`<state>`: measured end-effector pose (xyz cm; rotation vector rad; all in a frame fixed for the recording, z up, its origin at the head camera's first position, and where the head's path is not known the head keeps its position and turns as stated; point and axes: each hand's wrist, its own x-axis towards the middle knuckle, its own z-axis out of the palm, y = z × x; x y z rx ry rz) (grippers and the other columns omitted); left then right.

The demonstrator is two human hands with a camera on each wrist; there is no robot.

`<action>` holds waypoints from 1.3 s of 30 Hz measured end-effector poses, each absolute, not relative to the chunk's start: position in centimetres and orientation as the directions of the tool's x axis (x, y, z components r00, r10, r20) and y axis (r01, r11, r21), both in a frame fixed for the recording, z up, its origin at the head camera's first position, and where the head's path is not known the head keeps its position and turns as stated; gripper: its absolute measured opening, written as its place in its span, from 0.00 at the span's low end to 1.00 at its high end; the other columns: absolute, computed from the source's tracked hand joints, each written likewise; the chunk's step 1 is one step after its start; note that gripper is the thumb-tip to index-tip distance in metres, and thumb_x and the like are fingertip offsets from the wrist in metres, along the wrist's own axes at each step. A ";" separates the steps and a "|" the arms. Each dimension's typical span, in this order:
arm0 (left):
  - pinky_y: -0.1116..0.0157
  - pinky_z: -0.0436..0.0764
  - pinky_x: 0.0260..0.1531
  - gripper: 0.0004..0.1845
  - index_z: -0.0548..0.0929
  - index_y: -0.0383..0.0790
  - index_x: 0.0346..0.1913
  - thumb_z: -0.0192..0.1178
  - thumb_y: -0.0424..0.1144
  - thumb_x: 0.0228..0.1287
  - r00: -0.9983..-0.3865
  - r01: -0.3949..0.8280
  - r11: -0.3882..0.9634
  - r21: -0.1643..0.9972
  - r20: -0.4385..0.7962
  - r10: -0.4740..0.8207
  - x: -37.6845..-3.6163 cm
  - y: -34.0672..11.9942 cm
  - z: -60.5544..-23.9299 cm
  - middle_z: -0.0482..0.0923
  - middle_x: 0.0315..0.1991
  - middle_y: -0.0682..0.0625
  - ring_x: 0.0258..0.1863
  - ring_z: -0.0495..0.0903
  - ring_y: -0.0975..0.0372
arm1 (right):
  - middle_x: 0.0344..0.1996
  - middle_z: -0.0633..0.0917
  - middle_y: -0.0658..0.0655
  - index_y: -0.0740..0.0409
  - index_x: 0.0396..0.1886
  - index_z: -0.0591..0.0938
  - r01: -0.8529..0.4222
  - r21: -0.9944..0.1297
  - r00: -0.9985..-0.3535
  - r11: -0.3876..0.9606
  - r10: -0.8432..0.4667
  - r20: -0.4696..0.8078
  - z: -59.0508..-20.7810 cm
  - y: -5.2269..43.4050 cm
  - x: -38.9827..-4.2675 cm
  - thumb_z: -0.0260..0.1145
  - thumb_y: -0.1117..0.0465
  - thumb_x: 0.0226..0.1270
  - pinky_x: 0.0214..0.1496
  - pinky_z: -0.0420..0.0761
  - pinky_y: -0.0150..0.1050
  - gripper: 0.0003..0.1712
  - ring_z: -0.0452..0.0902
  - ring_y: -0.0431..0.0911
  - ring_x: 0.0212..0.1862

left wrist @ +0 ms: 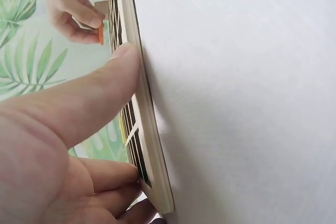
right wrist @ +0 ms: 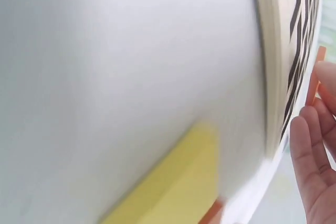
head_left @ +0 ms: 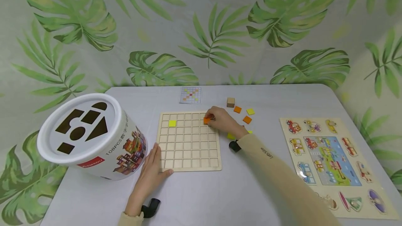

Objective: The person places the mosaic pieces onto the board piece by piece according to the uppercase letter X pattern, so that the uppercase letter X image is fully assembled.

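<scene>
A square wooden grid board (head_left: pixel 187 166) lies on the table with a yellow tile (head_left: pixel 172 123) in its upper left part. My right hand (head_left: pixel 222 119) pinches an orange tile (head_left: pixel 206 120) over the board's upper right corner; the right wrist view shows this orange tile (right wrist: pixel 314 77) upright between thumb and fingertips. My left hand (head_left: pixel 152 170) rests against the board's lower left corner, fingers straight along the left side and thumb on the front edge. From the left wrist, the left thumb (left wrist: pixel 113 80) touches the board's rim.
A printed pattern card (head_left: pixel 190 95) lies behind the board. Right of it are a wooden cube (head_left: pixel 230 102) and loose tiles, including orange (head_left: pixel 247 119) and yellow (head_left: pixel 250 111) ones. A white bucket (head_left: pixel 94 135) stands at left, a vehicle picture puzzle (head_left: pixel 290 170) at right.
</scene>
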<state>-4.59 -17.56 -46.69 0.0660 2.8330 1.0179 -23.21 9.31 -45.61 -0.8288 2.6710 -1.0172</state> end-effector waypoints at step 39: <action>0.41 0.41 0.66 0.52 0.46 0.26 0.73 0.69 0.43 0.56 -0.988 -0.009 0.770 0.638 -0.124 0.092 -4.6 -17.9 -47.0 0.36 0.75 0.36 0.71 0.38 0.40 | 0.45 0.79 0.66 0.69 0.47 0.79 -0.157 -0.688 -0.976 0.709 -0.220 -0.003 -45.9 23.1 -24.3 0.63 0.70 0.62 0.52 0.75 0.53 0.14 0.73 0.58 0.47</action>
